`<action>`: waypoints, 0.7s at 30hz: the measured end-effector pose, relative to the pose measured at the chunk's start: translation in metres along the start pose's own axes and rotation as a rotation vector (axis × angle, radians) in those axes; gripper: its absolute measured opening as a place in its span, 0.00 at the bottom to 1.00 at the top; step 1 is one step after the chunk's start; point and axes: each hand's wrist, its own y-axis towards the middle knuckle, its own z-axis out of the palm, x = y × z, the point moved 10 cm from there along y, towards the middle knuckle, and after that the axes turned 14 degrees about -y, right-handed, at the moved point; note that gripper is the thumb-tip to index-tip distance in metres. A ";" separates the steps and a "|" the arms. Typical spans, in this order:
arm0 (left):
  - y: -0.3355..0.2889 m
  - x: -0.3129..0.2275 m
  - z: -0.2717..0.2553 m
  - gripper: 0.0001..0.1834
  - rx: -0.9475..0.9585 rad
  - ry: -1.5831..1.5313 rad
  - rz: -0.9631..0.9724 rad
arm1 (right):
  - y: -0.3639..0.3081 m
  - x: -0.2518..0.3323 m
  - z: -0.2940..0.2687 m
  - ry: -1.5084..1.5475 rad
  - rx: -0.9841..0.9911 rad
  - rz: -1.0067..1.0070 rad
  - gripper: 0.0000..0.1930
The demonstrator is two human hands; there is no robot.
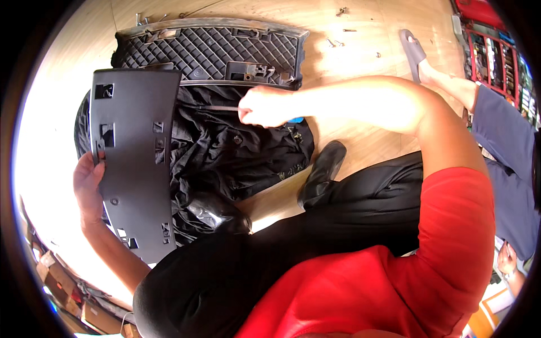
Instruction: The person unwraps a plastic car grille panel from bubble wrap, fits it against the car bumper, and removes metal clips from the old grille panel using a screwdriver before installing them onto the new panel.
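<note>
My left hand (89, 183) grips the left edge of a dark grey plastic panel (135, 186), thumb on its face. The panel is long, slightly curved and tilted up, with several square cutouts along both sides. My right hand (262, 107) is closed round a tool with a thin metal shaft (217, 107), which points left toward the panel's right edge. Its handle is hidden in my fist. Beneath both hands lies a crumpled black cloth (242, 152). A black plastic panel (208, 50) with a criss-cross ribbed face rests just beyond the cloth.
Loose screws (335, 43) and small metal parts are scattered on the wooden floor (360, 107). Another person's leg (499, 124) and sandalled foot (414, 53) are at the right, near a red tool rack (493, 59). Cardboard boxes (62, 281) stand at the lower left.
</note>
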 end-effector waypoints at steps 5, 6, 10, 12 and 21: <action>0.035 0.034 0.035 0.12 0.073 0.031 -0.089 | -0.007 0.007 0.030 -0.217 -0.108 -0.129 0.08; 0.041 0.040 0.043 0.13 0.066 0.012 -0.117 | -0.005 0.014 0.035 -0.351 -0.142 -0.209 0.08; 0.055 0.058 0.056 0.11 0.092 -0.090 -0.179 | -0.004 0.028 0.054 -0.564 0.000 -0.257 0.11; 0.061 0.064 0.051 0.10 0.089 -0.099 -0.180 | 0.002 0.022 0.064 -0.601 0.062 -0.193 0.14; 0.064 0.065 0.056 0.09 0.147 -0.195 -0.195 | 0.004 0.032 0.064 -0.598 0.006 -0.264 0.10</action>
